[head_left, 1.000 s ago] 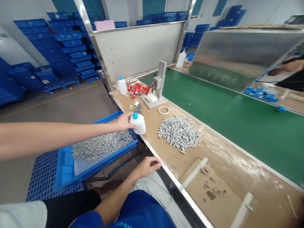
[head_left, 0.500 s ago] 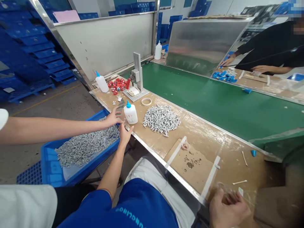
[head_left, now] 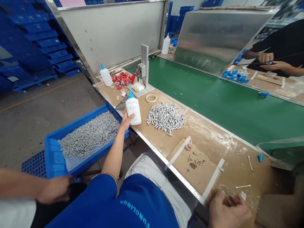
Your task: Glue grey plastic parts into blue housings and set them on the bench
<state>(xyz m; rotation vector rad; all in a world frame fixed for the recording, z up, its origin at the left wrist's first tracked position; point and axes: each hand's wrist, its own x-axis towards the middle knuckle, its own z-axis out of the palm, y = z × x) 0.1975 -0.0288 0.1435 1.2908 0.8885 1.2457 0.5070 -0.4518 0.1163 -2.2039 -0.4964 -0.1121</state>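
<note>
The green belt [head_left: 213, 101] runs smooth and flat along the far side of the desk [head_left: 211, 139], whose brown covering shines in wrinkled patches, perhaps plastic film. Beside the desk is a blue tray [head_left: 53, 158] of stiff, straight-walled plastic, loaded with small grey parts [head_left: 87, 136]. More lie on the desk in a loose, knobbly heap [head_left: 165, 117]. At the desk's near right, the right grip [head_left: 229, 210] has its fingers curled beside a small white piece [head_left: 243, 195]; I cannot tell whether anything is pinched there. The white bottle [head_left: 133, 110] is at the desk's near edge, gripped by the left grip [head_left: 127, 120], thumb across its lower front; whether its base touches is unclear. Its plastic should be light unless full, slightly squeezable, slick if wet and hard to break; the broad body is best held gently, below the tapered blue nozzle [head_left: 131, 94]. Past it lies a round, pale tape ring [head_left: 151, 98].
</note>
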